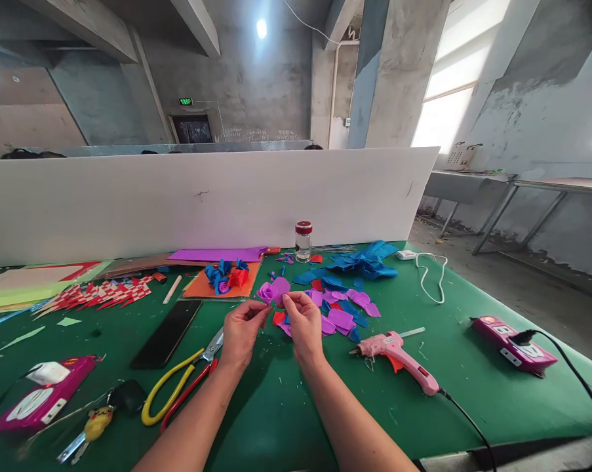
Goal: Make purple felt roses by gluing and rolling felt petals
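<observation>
Both hands meet over the green table [286,406], pinching a purple felt flower [273,290] between them. My left hand [241,331] grips its left side with closed fingers. My right hand [303,324] pinches a purple petal on its right side. Just beyond lie loose purple felt petals [342,313], with blue felt scraps [362,262] and a few red pieces further back. A pink glue gun [398,357] rests on its stand to the right of my right hand.
Yellow-handled scissors [177,387] and a black phone [166,333] lie left of my hands. A small glass jar [303,240] stands before a white board [202,196]. Finished felt roses [227,275] sit on an orange sheet. Pink power strips [514,344] sit at both table ends.
</observation>
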`<state>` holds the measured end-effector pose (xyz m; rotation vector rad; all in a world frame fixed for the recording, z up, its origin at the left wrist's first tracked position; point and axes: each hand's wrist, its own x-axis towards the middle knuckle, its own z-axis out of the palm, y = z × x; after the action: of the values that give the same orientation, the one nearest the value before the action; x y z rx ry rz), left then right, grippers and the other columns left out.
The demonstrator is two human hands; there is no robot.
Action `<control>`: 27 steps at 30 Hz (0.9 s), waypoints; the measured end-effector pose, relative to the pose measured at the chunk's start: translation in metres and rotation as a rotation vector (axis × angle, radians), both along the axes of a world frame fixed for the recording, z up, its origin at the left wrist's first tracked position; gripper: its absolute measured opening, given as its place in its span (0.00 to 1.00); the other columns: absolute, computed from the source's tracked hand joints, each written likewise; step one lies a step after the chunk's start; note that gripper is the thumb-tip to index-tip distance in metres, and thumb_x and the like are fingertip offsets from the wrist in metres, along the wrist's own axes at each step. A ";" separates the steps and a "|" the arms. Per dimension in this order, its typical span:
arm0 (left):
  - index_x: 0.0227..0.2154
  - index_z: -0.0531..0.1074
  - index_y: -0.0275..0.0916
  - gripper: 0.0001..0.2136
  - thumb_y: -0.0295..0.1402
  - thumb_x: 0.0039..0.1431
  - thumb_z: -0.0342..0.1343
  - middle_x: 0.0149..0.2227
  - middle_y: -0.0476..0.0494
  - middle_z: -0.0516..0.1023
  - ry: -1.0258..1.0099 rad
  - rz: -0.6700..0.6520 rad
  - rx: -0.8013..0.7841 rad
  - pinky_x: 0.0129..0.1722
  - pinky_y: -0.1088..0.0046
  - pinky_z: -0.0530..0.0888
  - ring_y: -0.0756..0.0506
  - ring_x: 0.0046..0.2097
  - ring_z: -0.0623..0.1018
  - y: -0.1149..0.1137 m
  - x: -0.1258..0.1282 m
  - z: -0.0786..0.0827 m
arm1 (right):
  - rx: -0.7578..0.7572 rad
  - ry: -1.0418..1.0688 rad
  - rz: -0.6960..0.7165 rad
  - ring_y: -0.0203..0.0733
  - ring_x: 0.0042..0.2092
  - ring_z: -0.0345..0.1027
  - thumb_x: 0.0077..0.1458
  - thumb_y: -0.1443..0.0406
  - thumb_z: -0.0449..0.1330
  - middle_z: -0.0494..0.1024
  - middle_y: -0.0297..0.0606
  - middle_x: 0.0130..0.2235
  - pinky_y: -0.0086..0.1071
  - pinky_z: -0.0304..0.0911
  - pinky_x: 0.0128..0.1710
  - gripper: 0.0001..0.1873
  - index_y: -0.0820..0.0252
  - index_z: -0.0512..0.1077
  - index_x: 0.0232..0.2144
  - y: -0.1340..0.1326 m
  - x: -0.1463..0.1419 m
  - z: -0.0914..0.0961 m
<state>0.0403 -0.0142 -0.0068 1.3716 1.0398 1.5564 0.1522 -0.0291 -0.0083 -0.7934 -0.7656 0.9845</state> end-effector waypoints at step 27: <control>0.21 0.76 0.37 0.13 0.38 0.35 0.70 0.19 0.52 0.72 -0.033 -0.044 -0.056 0.22 0.77 0.64 0.53 0.21 0.66 0.002 0.004 0.000 | -0.040 -0.084 -0.022 0.34 0.23 0.60 0.48 0.55 0.60 0.71 0.32 0.22 0.26 0.53 0.21 0.13 0.59 0.70 0.26 -0.005 -0.002 0.006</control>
<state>0.0440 -0.0126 -0.0064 1.3176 1.0191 1.5018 0.1507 -0.0338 -0.0026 -0.8801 -0.8101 0.9542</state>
